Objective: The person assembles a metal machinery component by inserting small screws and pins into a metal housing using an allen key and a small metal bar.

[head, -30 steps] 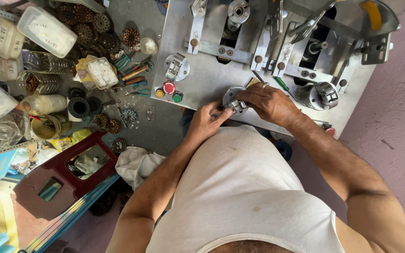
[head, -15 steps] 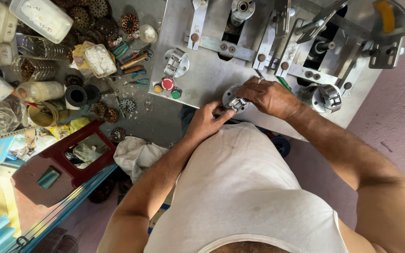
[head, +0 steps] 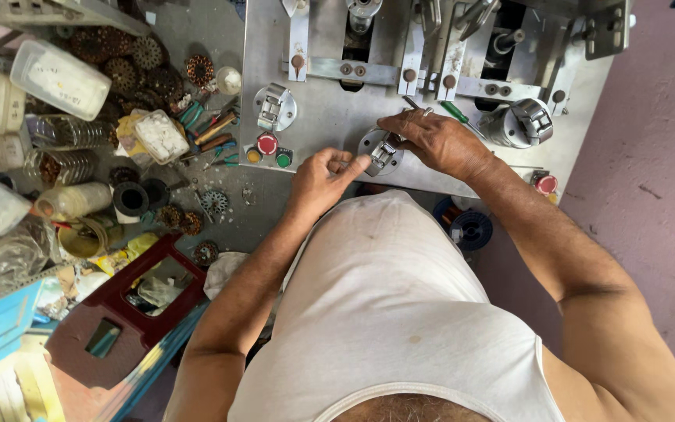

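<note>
A workshop: steel machine panel [head: 330, 125] with clamps, scattered motor stators [head: 130, 62].

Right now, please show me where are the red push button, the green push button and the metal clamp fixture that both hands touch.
red push button [head: 267, 144], head view, on its round red cap.
green push button [head: 283, 159], head view, on its green cap.
metal clamp fixture [head: 379, 152], head view, on its central latch between the hands.
</note>
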